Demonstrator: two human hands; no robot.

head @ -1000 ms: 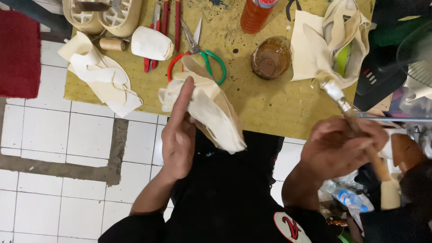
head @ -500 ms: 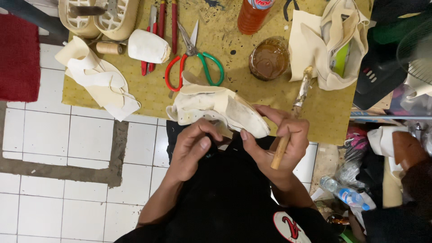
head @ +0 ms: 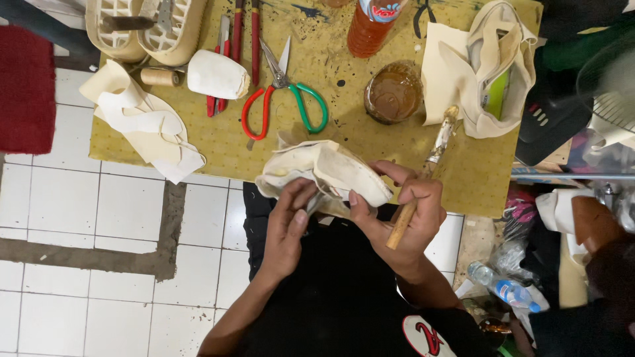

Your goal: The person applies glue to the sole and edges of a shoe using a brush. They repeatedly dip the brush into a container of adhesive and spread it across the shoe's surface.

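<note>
Both hands on the cream shoe upper (head: 324, 173) at the bench's near edge: left hand (head: 289, 228) pinches underneath, right hand (head: 403, 218) grips it plus the brush (head: 423, 175). Best keep bristles off the fabric.

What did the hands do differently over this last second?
The right hand, with its wooden-handled brush, swung in from the right and took hold of the cream fabric shoe upper. The left hand slid from the upper's side to beneath it. The red-and-green scissors and brown glue jar stayed put.
</note>
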